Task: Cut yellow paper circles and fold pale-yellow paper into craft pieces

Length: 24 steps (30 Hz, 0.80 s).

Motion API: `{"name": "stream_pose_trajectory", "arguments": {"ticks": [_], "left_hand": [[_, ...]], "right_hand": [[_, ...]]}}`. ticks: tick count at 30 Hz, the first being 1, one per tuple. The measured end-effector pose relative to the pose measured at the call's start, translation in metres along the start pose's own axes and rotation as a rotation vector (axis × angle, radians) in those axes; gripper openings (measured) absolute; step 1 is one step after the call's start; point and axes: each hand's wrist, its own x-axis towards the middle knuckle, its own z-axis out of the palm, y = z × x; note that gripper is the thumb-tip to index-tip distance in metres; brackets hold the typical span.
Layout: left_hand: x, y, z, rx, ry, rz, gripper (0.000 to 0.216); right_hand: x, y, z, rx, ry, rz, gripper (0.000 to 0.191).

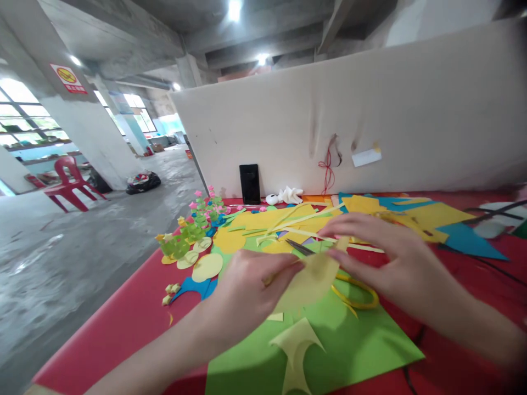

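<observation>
My left hand (251, 288) pinches the left edge of a pale yellow paper piece (308, 282), fingers closed on it. My right hand (379, 255) reaches over from the right, its fingers spread and its fingertips touching the paper's top right edge. Both hands hover above a green paper sheet (354, 340) on the red table (119, 323). Yellow-handled scissors (349, 291) lie on the green sheet just under my right hand, blades pointing to the far left. A cut pale yellow scrap (294, 351) rests on the green sheet nearer to me.
Yellow paper sheets and strips (280, 219) and blue paper (469, 238) cover the far side of the table. Small paper flowers (197, 216) and pale yellow discs (206, 266) lie at the left. A black phone (250, 184) leans on the white partition (370, 109). A red chair (68, 184) stands far left.
</observation>
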Motion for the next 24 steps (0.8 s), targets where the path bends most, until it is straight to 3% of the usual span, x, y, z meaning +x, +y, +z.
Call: {"name": "stream_pose_trajectory", "arguments": {"ticks": [4,12,17,24], "left_hand": [[-0.005,0.009,0.01,-0.022,-0.022,0.049,0.022],[-0.007,0.013,0.011,-0.005,-0.002,0.099,0.023],[-0.005,0.006,0.002,0.122,0.138,0.117,0.021],[0.0,0.004,-0.02,0.167,0.214,0.051,0.014]], "right_hand": [[-0.007,-0.02,0.013,0.214,-0.11,-0.017,0.01],[-0.009,-0.026,0.01,0.241,-0.11,0.034,0.016],[-0.004,-0.01,0.001,0.118,-0.097,0.086,0.011],[0.007,0.021,-0.018,0.022,-0.1,0.167,0.009]]}}
